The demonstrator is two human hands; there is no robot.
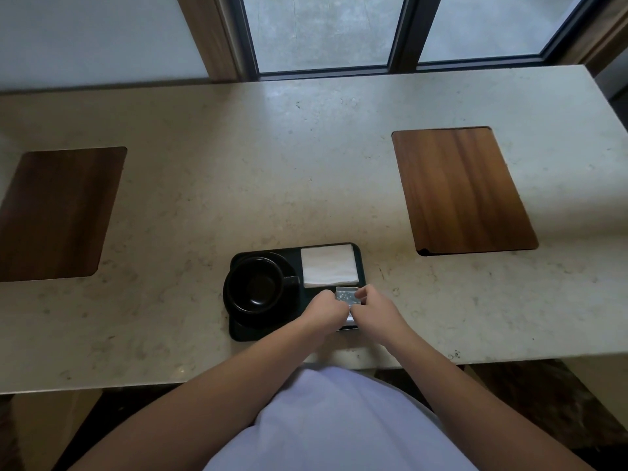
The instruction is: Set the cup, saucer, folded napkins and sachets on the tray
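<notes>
Pale stone counter [306,171] ran beneath a dark-framed window [323,32], with two wooden inlay panels [462,190] set into it, one to each side. Near the front edge lay a black tray [239,333]. On the tray's left half stood a black cup [255,287], upright, on a black saucer [238,312], its handle turned toward the right. On the far right part of the tray lay the white folded napkins [329,265], flat and square to the rim. Just nearer than the napkins, a small pale sachet [347,295] was pinched from both sides: the left hand [323,312] gripped its left edge with curled fingers, and the right hand [375,309] gripped its right edge likewise. Whether more sachets lay beneath the hands could not be told.
</notes>
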